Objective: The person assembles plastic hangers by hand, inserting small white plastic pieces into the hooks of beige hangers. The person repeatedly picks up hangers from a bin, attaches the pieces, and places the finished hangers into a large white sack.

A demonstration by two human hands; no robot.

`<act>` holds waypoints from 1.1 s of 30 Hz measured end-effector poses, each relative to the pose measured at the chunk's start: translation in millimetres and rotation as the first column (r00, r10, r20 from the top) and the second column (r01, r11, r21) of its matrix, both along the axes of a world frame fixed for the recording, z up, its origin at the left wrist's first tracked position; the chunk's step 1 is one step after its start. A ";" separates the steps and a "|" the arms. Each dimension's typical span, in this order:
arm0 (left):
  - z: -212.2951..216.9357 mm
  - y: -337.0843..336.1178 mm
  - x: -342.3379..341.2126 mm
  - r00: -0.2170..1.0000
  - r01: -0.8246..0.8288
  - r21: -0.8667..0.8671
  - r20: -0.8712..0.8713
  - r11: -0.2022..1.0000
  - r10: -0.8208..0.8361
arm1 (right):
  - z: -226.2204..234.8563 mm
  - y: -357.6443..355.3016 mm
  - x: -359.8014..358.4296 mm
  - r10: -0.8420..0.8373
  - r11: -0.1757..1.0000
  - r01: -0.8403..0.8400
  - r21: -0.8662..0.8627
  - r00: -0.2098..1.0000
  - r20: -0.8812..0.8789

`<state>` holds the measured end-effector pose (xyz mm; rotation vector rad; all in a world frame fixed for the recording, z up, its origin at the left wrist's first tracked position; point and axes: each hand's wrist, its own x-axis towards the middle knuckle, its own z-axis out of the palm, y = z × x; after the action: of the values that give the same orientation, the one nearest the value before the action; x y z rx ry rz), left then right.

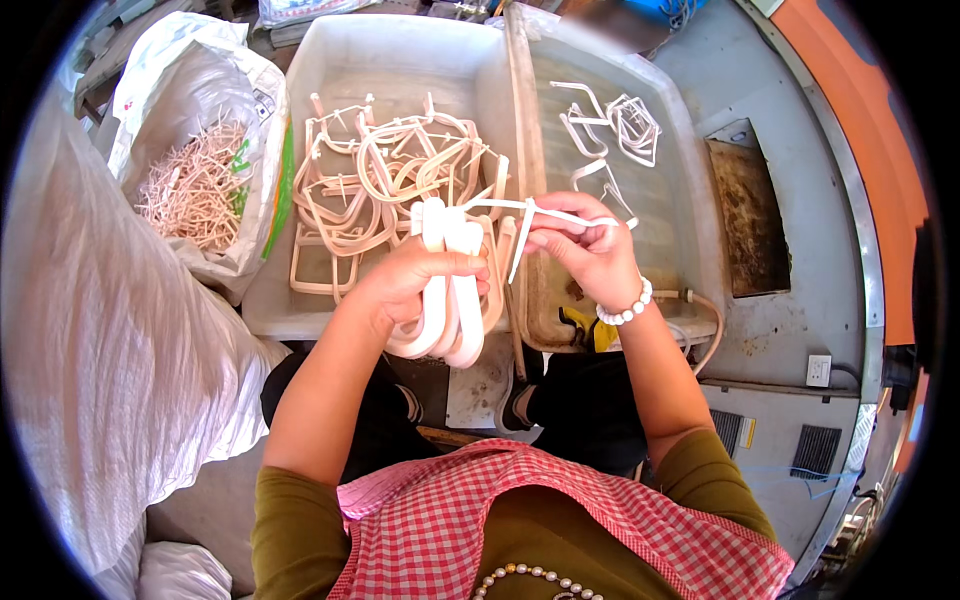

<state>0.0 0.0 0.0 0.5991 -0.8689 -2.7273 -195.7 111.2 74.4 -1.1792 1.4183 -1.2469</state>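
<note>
My left hand (pixel 408 282) is closed around a bundle of thick, pale plastic loops (pixel 460 330) with rounded ends. Between the thumb and fingers of my right hand (pixel 585 250) is a thin white branched plastic strip (pixel 527 215). One arm of this strip reaches left toward the top of the bundle; whether it is joined there I cannot tell. Behind my left hand, more pale plastic loops (pixel 345 240) lie tangled in a white plastic tub (pixel 400 35), some with thin strips among them.
A white sack (pixel 262 85) full of thin pinkish sticks (pixel 200 185) stands at the left. The right-hand tub (pixel 685 130) holds water-like liquid and several white bent pieces (pixel 632 130). A grey machine panel (pixel 775 340) rises on the right. A large white sack (pixel 110 320) bulges beside my left arm.
</note>
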 end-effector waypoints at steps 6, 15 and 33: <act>-3.0 7.1 4.2 0.992 0.109 0.114 -0.079 0.988 -0.100 | 18.4 -3.9 16.8 -0.339 0.860 -0.139 -0.491 0.562 -0.754; -0.4 14.0 -6.7 0.996 0.071 -0.167 0.068 0.983 -0.060 | -6.2 -13.5 20.5 -0.417 0.908 0.407 -0.103 0.852 -0.316; -20.8 -5.8 -10.5 0.861 -0.284 -0.299 0.340 0.911 0.379 | -29.9 -24.5 20.3 -0.354 0.935 0.271 0.228 0.697 0.624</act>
<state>-10.5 -5.8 -20.8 1.1496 -1.0466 -2.1802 -175.5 86.7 44.5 -0.3261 1.1395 -1.5855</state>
